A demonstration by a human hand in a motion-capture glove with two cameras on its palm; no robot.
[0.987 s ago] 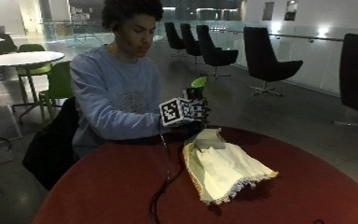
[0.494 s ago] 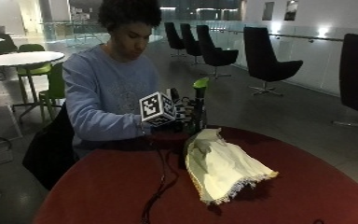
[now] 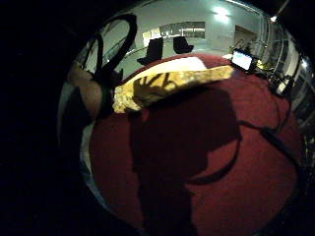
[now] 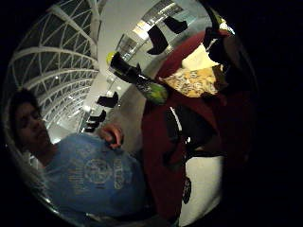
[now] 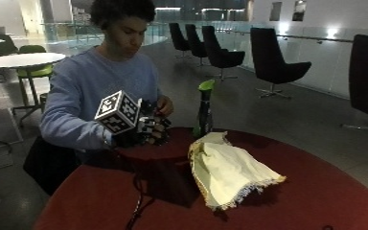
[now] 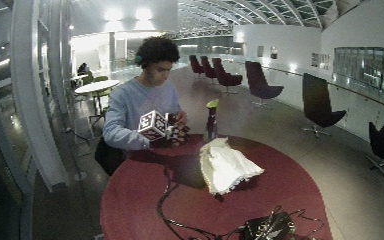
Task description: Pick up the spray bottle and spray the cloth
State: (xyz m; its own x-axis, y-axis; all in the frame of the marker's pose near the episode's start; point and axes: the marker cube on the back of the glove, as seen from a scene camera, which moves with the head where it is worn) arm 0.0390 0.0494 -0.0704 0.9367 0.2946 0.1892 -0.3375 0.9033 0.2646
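The gloved right hand point(image 5: 147, 133) is seen left of centre in the outside view, raised just above the near edge of the round red table point(image 5: 337, 201). Whether its fingers are spread or curled cannot be told, since the hand is dark and partly hidden; nothing is seen held in it. The spray bottle point(image 5: 203, 110) is not touched by it: the bottle stands upright at the table's far edge, just right of the hand with a clear gap between them. A dark body and a green spray head are shown on the bottle. In the thumb side palm view the same bottle point(image 4: 142, 80) is seen in the upper middle of the frame, beside the table edge and apart from the palm.

The bare left hand point(image 5: 164, 104) is held in front of the person's chest, behind the gloved hand and left of the bottle.

The cloth point(image 5: 232, 172) is laid on the table in the centre of the outside view, just in front of the bottle and reaching toward the lower right. It is pale yellow, crumpled, and edged with a fringe. In the little finger side palm view the cloth point(image 3: 167, 86) is shown across the upper part of the frame on the red tabletop, with a hand-shaped shadow cast over it.

In the wide outside view, some dark equipment point(image 6: 268, 227) with cables lies at the table's edge, at the bottom of the frame.
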